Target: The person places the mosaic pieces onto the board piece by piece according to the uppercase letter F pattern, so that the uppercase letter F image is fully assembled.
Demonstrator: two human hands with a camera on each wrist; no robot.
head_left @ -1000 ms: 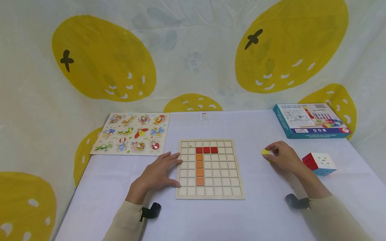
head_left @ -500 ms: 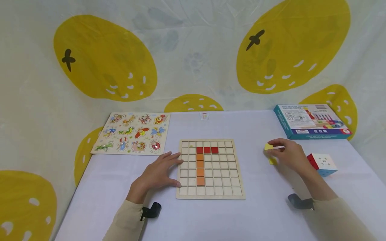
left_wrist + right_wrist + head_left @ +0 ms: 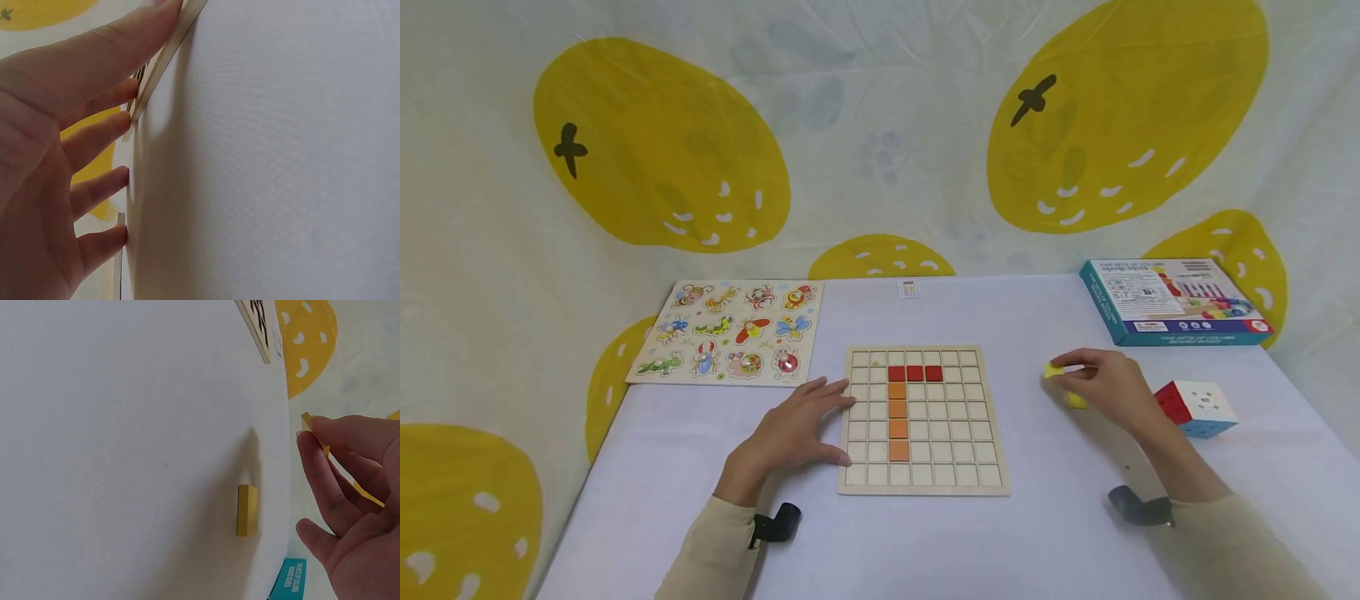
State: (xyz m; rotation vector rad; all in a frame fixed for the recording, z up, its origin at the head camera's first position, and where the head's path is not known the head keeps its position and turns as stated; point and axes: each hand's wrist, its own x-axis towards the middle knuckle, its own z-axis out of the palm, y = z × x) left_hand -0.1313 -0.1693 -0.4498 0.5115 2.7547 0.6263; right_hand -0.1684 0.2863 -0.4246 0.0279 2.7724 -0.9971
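Observation:
My right hand pinches a yellow square tile between thumb and fingers, right of the board; the right wrist view shows the tile held above the cloth. Beneath that hand lies a second yellow tile. With spread fingers, my left hand rests at the left edge of the wooden grid board, thumb and fingertips on its rim. On the board, a row of red tiles runs near the top, and a column of orange tiles goes down from its left end.
An insect peg puzzle lies at the back left. A small printed card is at the back middle. At the right stand a puzzle cube and, behind it, a teal game box. A patterned cloth hangs behind the table.
My right hand lifted the yellow tile off the cloth, bringing the second tile into sight, then shifted slightly left with it. My left hand has stayed at the board's edge.

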